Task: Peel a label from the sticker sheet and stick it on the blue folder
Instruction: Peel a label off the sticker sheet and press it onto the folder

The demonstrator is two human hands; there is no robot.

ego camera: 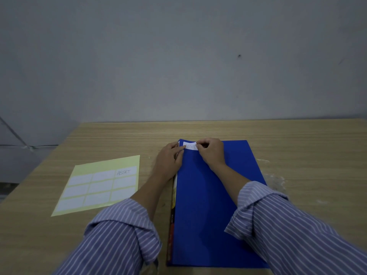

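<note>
The person is wearing a long-sleeved shirt in a muted blue-purple cloth crossed by thin white stripes. The left sleeve (pixel 119 235) is showing a wide turned-back cuff, its stripes running at a different angle from those on the rest of the arm, and the cloth is bunching in soft folds below it. The right sleeve (pixel 294 231) is carrying the same stripes and a similar folded cuff with a creased edge. Both forearms are showing bare beyond the cuffs. The left hand (pixel 168 157) and right hand (pixel 210 150) are wearing no gloves.
</note>
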